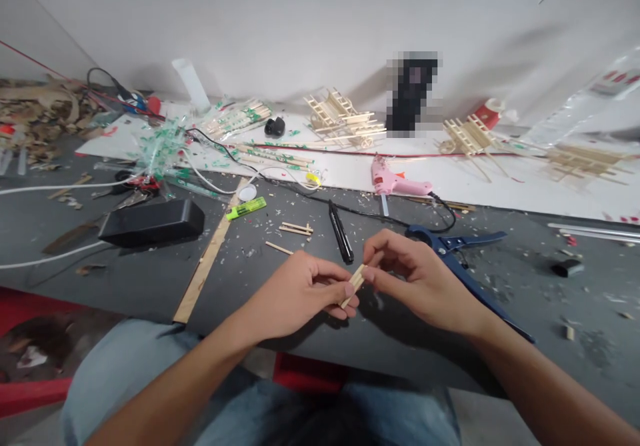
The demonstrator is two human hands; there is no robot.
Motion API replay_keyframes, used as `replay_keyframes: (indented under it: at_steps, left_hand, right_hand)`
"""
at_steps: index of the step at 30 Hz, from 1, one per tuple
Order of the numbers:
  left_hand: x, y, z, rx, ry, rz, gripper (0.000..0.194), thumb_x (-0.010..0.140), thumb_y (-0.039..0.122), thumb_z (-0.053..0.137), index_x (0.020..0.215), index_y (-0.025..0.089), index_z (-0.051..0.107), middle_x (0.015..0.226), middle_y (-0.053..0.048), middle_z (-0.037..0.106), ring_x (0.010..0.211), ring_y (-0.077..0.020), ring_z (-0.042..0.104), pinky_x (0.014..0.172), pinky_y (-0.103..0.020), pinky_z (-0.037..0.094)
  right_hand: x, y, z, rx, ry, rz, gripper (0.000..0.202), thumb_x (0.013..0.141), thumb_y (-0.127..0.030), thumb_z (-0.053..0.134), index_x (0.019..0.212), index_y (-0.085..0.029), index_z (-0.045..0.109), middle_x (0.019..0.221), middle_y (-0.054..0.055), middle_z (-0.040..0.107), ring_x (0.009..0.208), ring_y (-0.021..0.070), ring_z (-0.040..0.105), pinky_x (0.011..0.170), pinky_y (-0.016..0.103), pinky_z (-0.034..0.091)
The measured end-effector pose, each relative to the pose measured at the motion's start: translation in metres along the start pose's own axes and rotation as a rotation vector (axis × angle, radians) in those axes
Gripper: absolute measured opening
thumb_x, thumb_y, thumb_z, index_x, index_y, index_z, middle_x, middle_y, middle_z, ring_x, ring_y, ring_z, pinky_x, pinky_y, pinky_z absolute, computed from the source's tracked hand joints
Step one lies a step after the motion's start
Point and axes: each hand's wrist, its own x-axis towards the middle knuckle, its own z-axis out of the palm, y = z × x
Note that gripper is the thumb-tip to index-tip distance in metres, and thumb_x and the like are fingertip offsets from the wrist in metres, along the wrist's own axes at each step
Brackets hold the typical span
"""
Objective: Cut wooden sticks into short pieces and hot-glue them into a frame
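Note:
Between my two hands, above the front of the grey table, are a few short wooden sticks [356, 285] lying side by side. My left hand [305, 293] pinches them from the left with thumb and fingers. Thumb and forefinger of my right hand [407, 276] close on their upper end. Just beyond my hands lies a black marker [341, 233]. A small piece of joined sticks [296, 229] and a single loose stick [279, 248] rest farther left. Beside my right hand is a blue-handled cutter [465, 259], partly hidden by my forearm.
A pink glue gun [397, 183] with its black cord sits behind my right hand. Small stick-built cart models [345, 116] stand on the white board [345, 173] at the back. Leftward are a black box [153, 223], a wooden strip [213, 259] and a green lighter-like item [247, 208].

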Motion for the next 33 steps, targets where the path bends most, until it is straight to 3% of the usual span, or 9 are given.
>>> replay_keyframes:
  at_steps: [7,15,23,27,30,33]
  left_hand:
    - [-0.008,-0.014,0.012,0.117,0.062,0.044,0.022,0.092,0.032,0.066,0.092,0.013,0.075,0.081,-0.005,0.076,0.077,-0.0168,0.075,0.074,-0.025,0.061]
    - [-0.018,-0.018,0.010,0.473,0.156,0.135,0.025,0.097,0.034,0.057,0.093,0.018,0.077,0.076,-0.001,0.076,0.075,-0.0161,0.074,0.069,-0.022,0.053]
    - [-0.019,-0.020,0.005,0.364,0.146,0.127,0.025,0.095,0.036,0.062,0.099,0.019,0.079,0.084,-0.003,0.078,0.078,-0.0167,0.072,0.072,-0.022,0.053]
    - [-0.017,-0.017,0.002,0.272,0.112,0.086,0.022,0.090,0.033,0.067,0.098,0.018,0.080,0.082,-0.003,0.078,0.077,-0.0163,0.071,0.071,-0.022,0.053]
    - [-0.018,-0.013,-0.001,0.358,0.083,0.101,0.022,0.092,0.032,0.065,0.089,0.016,0.079,0.078,-0.002,0.076,0.074,-0.0154,0.068,0.069,-0.022,0.050]
    - [-0.019,-0.010,-0.002,0.476,0.096,0.129,0.030,0.095,0.035,0.060,0.082,0.015,0.078,0.077,-0.003,0.075,0.074,-0.0156,0.066,0.067,-0.022,0.047]
  right_hand:
    - [-0.002,-0.004,-0.002,-0.080,-0.089,0.047,0.012,0.098,-0.032,0.062,0.100,-0.021,0.064,0.077,-0.002,0.067,0.067,0.0114,0.058,0.062,0.023,0.044]
    - [0.001,-0.006,0.000,-0.087,-0.141,0.084,0.017,0.096,-0.035,0.066,0.089,-0.020,0.070,0.068,-0.004,0.067,0.062,0.0087,0.059,0.060,0.019,0.044]
    - [-0.002,-0.002,0.004,-0.135,-0.061,-0.013,0.019,0.097,-0.033,0.066,0.086,-0.019,0.072,0.066,-0.003,0.070,0.059,0.0089,0.063,0.059,0.018,0.048]
    - [-0.004,0.000,0.006,-0.172,-0.034,-0.133,0.016,0.098,-0.031,0.065,0.089,-0.019,0.072,0.070,-0.002,0.072,0.059,0.0090,0.065,0.059,0.017,0.049]
    - [-0.005,0.001,0.007,-0.261,-0.009,-0.255,0.011,0.098,-0.025,0.064,0.092,-0.020,0.071,0.074,-0.002,0.073,0.061,0.0085,0.066,0.061,0.017,0.048]
    - [-0.004,0.001,0.009,-0.317,0.013,-0.280,0.009,0.098,-0.025,0.064,0.093,-0.021,0.071,0.078,-0.001,0.075,0.065,0.0093,0.067,0.064,0.018,0.048]
